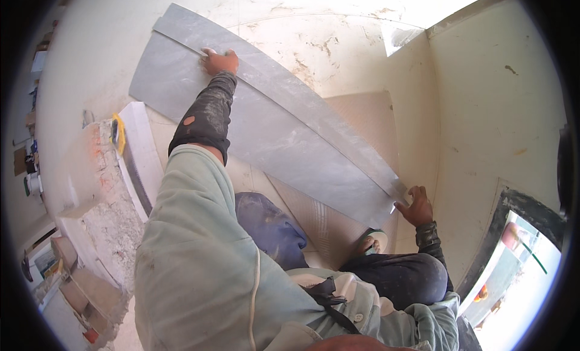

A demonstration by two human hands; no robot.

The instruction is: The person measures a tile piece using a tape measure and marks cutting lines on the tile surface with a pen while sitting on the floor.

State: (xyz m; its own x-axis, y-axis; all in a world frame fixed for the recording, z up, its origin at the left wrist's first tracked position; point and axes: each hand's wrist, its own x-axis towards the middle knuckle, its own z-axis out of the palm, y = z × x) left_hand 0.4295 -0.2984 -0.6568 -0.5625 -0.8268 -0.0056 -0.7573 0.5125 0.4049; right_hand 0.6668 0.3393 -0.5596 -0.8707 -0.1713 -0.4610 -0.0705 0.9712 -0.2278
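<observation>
Two long grey tile panels lie overlapping, slanting from the upper left down to the right. A straight edge divides the wide near panel from the narrower far strip. My left hand reaches out to the upper-left part, its fingers curled over that edge. Down at the right end, my right hand has thumb and fingers bent together beside the strip's corner. A small bright white spot shows near its thumb; what it pinches is too small to make out.
Under the panels lies a brownish ribbed sheet. To the left are a rough broken masonry ledge, a white block and a yellow tool. A pale wall rises at the right, above a dark-framed opening. My bent knees are close to the panels.
</observation>
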